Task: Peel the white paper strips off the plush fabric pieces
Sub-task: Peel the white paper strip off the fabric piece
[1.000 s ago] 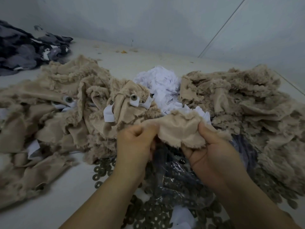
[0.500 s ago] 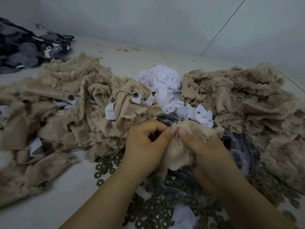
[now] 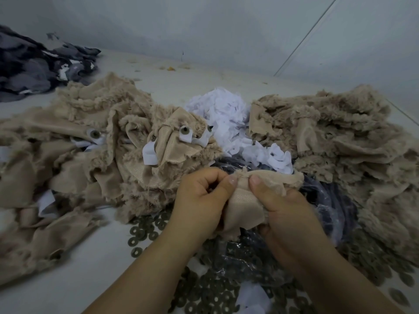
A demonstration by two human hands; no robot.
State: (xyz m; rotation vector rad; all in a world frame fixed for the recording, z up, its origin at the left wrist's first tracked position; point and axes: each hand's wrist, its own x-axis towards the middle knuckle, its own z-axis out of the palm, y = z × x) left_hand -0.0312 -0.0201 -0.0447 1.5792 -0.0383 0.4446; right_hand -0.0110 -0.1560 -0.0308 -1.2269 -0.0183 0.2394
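1. Two hands in view, both on one small tan plush piece (image 3: 243,200) held low centre, above the clear plastic bag (image 3: 328,200).
2. Left hand (image 3: 201,200): fingers curled in tight, thumb tip pressed against the piece's top edge, pinching it. Narrow grip, no gap showing.
3. Right hand (image 3: 288,214): thumb laid on top of the fabric near its upper edge, other fingers wrapped under and hidden. Closed round the piece; the two thumbs nearly touch.
4. Can't tell if a paper strip is on the held piece; none shows on it.
5. Plush heaps: two big ones. Left heap (image 3: 79,141) spreads from far left to centre; right heap (image 3: 340,137) fills the right side.
6. White strips visible on the left heap: abt five or six, e.g. one curled strip (image 3: 149,154) just behind the left hand. Three round grey eye studs (image 3: 184,130) clearly seen, a fourth partly hidden.
7. One pile of loose white paper scraps (image 3: 229,118) btwn the two heaps, behind the hands.
8. Round washers (image 3: 145,232): too many to count, scattered on the table (image 3: 68,288) under and around the wrists, some inside the bag.
9. One dark grey fabric pile (image 3: 34,66) far left, well apart from the rest.
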